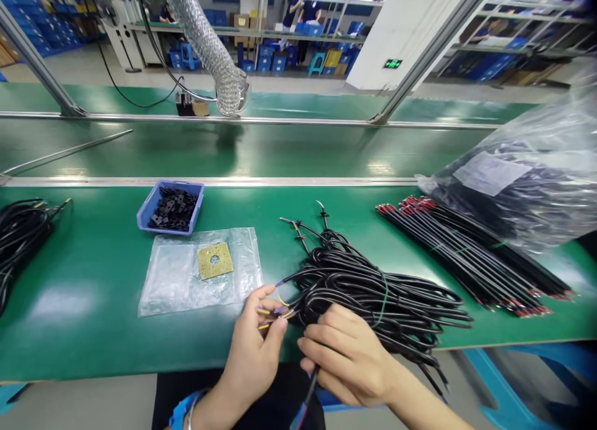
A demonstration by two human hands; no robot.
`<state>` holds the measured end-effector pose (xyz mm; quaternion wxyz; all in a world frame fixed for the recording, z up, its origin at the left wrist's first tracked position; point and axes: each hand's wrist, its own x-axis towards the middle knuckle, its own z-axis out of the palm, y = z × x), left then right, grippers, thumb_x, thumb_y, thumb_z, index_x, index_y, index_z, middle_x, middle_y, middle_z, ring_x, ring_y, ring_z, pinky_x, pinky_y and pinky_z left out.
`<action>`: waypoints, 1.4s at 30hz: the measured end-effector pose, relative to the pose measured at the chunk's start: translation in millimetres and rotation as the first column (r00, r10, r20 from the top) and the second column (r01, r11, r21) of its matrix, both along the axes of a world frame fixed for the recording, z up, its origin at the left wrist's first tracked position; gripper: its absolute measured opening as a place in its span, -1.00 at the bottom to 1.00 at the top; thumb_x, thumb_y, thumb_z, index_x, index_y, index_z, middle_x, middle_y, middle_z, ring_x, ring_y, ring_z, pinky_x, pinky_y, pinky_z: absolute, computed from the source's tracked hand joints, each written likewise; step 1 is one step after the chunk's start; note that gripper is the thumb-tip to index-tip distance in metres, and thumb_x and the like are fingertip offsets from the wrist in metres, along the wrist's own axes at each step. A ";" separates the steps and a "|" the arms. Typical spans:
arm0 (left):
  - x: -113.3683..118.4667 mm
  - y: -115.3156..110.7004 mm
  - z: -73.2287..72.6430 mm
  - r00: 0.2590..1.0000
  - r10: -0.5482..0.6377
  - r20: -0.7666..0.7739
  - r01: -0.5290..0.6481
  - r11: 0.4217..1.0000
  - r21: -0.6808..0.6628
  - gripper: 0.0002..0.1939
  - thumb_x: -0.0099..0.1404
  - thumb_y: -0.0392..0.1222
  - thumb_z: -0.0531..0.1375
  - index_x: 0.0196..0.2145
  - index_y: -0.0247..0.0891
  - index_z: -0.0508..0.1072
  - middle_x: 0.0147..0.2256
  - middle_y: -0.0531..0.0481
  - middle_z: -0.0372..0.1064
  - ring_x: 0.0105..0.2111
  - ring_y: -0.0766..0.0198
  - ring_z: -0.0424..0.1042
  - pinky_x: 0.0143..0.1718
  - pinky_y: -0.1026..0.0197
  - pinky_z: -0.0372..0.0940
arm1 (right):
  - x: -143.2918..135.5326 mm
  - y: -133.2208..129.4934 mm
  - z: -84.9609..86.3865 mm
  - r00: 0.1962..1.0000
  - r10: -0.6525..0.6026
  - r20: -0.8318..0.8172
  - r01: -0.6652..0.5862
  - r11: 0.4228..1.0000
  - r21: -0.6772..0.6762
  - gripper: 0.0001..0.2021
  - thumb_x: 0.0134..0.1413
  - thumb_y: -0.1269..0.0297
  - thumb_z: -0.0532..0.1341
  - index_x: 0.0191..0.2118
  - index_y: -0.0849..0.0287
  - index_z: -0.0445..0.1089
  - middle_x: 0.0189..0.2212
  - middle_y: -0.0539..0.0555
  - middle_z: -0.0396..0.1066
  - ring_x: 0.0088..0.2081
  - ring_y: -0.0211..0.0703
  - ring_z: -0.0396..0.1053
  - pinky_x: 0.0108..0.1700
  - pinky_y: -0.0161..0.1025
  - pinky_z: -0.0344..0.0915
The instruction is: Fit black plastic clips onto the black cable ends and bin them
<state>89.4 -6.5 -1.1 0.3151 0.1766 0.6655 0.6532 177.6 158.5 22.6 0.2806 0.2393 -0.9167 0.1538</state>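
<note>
A coiled bundle of black cables, tied with a green band, lies on the green table in front of me. At its near left end, my left hand is closed around cable ends with thin yellow and purple wires showing between the fingers. My right hand is wrapped round a single black cable, whose end with coloured wires hangs down over the table edge. Two other cable ends stick out at the top of the bundle, each with a small black piece on it.
A blue bin of small black parts stands left, behind a clear plastic bag with a yellowish square plate on it. Red-tipped black cables and a large plastic bag lie right. More cables lie far left. A silver duct hangs above.
</note>
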 end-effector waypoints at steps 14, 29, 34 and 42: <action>-13.1 9.3 4.5 0.985 -0.056 -0.166 0.032 0.989 -0.146 -0.72 0.29 -0.18 0.19 -0.04 -0.18 0.34 -0.34 0.02 0.49 -0.40 0.24 0.50 -0.33 0.26 0.35 | 4.8 10.2 0.2 0.941 -0.337 -0.027 0.337 0.941 0.007 -0.75 0.11 0.32 0.22 -0.09 0.28 0.39 -0.31 0.18 0.44 -0.32 -0.08 0.32 -0.31 -0.13 0.26; -34.5 -30.0 5.8 0.996 -0.017 -0.083 0.002 0.984 -0.178 -0.56 0.38 0.11 0.06 0.07 -0.21 0.25 -0.03 -0.17 0.41 -0.27 0.21 0.55 -0.25 0.17 0.46 | -13.9 -18.0 -7.5 0.995 -0.089 -0.052 0.092 0.994 0.052 -0.87 0.15 0.49 0.19 -0.19 0.29 0.43 -0.44 0.06 0.45 -0.41 -0.18 0.24 -0.36 -0.17 0.12; -79.1 -86.9 30.0 0.905 0.100 -0.413 -0.253 0.907 -0.336 -0.61 0.33 0.09 0.14 -0.04 -0.23 0.37 -0.22 -0.09 0.50 -0.37 0.20 0.51 -0.31 0.17 0.41 | -12.8 -16.4 -19.4 0.993 0.038 -0.114 -0.048 0.995 -0.086 -0.81 0.20 0.42 0.17 -0.10 0.33 0.42 -0.41 0.10 0.48 -0.41 -0.17 0.25 -0.35 -0.15 0.16; -209.3 -59.2 81.6 0.421 -0.259 -0.870 -0.505 0.729 -0.461 -0.75 0.30 -0.30 0.11 -0.19 -0.23 0.58 -0.22 -0.13 0.50 -0.17 0.05 0.45 -0.05 0.05 0.31 | -13.7 -16.0 -33.7 0.989 0.061 -0.137 -0.098 0.955 -0.281 -0.59 0.07 0.65 0.10 0.05 0.36 0.36 -0.41 0.12 0.45 -0.43 -0.18 0.27 -0.40 -0.19 0.18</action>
